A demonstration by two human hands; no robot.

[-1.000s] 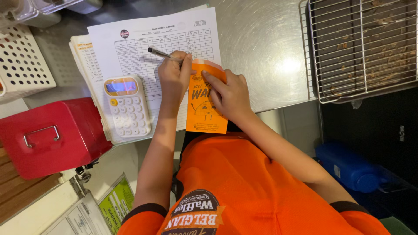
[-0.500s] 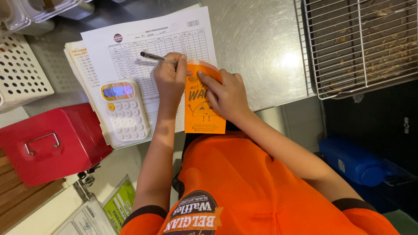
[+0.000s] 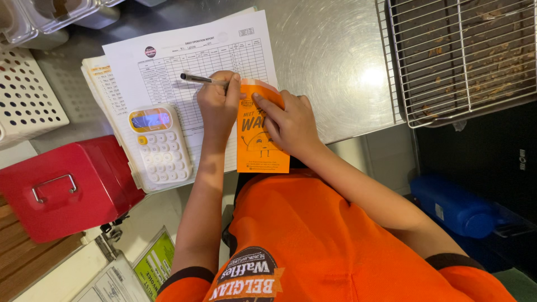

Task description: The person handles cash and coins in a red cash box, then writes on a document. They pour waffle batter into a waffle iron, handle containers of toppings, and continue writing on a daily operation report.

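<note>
My left hand (image 3: 218, 103) grips a dark pen (image 3: 198, 79), its tip lying on a printed table sheet (image 3: 168, 61) on a steel counter (image 3: 324, 67). Beside it, my right hand (image 3: 288, 123) presses flat on an orange paper sleeve (image 3: 257, 151) with a cartoon figure; the fingers pinch its top edge. The sleeve overlaps the sheet's right side and hangs past the counter's near edge. A white calculator (image 3: 159, 145) with a lit screen lies on the stack of papers, just left of my left wrist. My orange shirt fills the lower part of the view.
A red metal box (image 3: 61, 190) with a handle stands at the left. A white perforated basket (image 3: 25, 95) and clear plastic tubs (image 3: 50, 14) sit far left. A wire rack (image 3: 464, 56) with crumbs is at top right. Below it lies a blue bottle (image 3: 453, 207).
Both hands keep their hold and place on pen and sleeve. The pen has shifted slightly on the sheet, and the view has drifted a little.
</note>
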